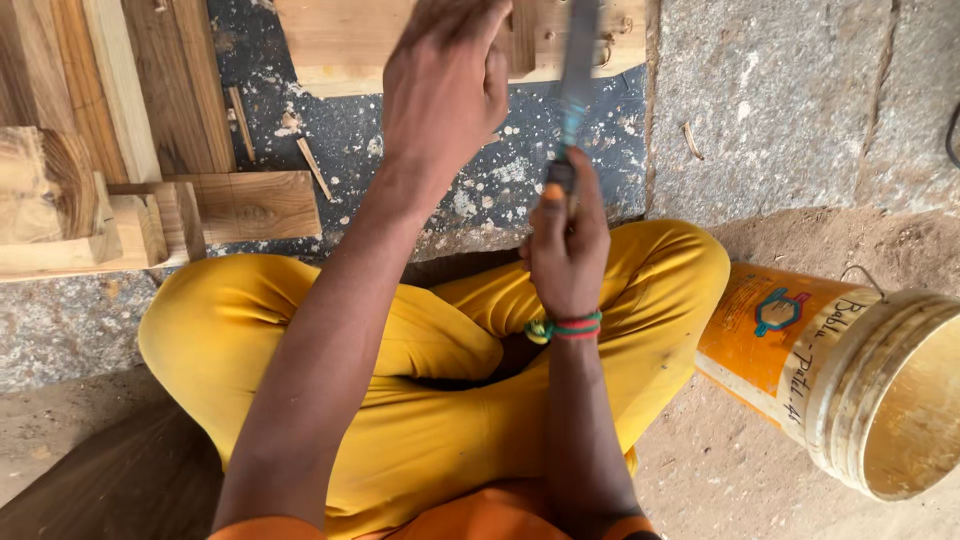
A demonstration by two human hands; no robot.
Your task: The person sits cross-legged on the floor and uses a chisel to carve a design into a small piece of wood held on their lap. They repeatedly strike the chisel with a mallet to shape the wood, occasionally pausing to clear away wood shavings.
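Gripping a file (577, 70) in closed right hand (565, 250) — long axis upright, tip away — left hand (445, 85) on plank (350, 40), grip unclear.

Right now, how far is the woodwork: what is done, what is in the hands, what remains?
Done: wood chips lie scattered on the dark stone, so some cutting has happened. In hand: the right hand grips a blurred long tool aimed at the pale wooden board, and the left hand rests on that board. Left: I cannot tell how much; several planks lie beside it, their state unclear.
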